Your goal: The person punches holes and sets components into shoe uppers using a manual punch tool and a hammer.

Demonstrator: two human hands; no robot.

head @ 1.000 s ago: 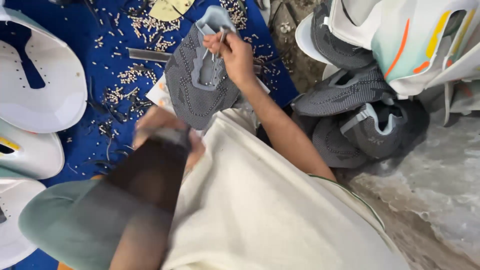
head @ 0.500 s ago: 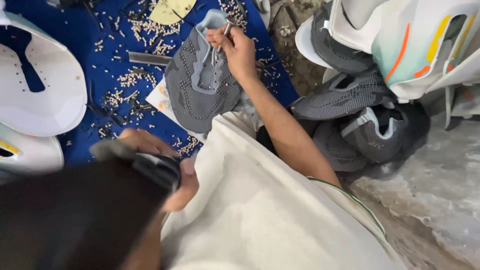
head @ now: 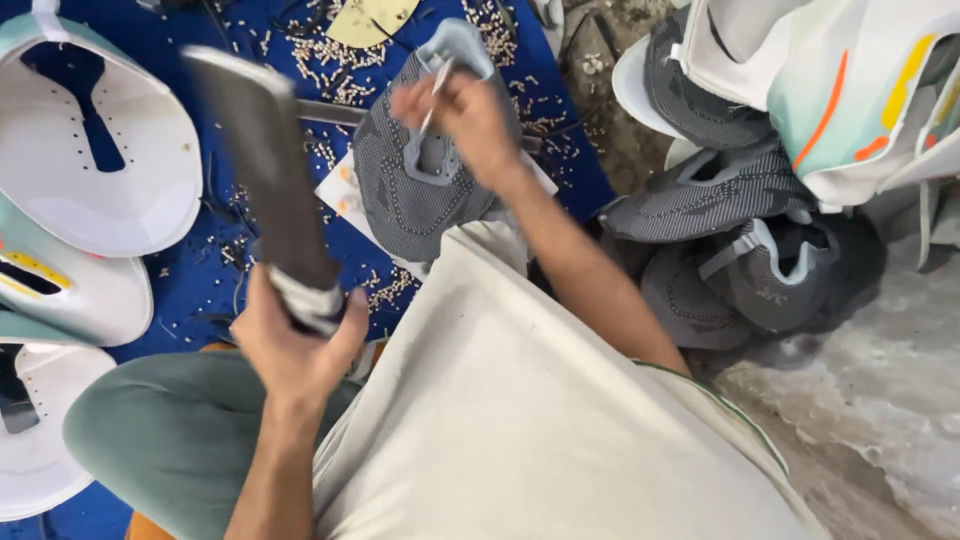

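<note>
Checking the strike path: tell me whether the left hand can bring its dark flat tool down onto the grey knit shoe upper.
Probably yes. The left hand holds the dark flat tool raised beside the grey knit shoe upper, nothing between; only the right hand rests on its top.

Left hand (head: 297,345) is raised with fingers and thumb wrapped tight, forearm rising from the lower edge; right arm stretches forward, its hand (head: 462,118) pinched shut, knuckles up.
</note>
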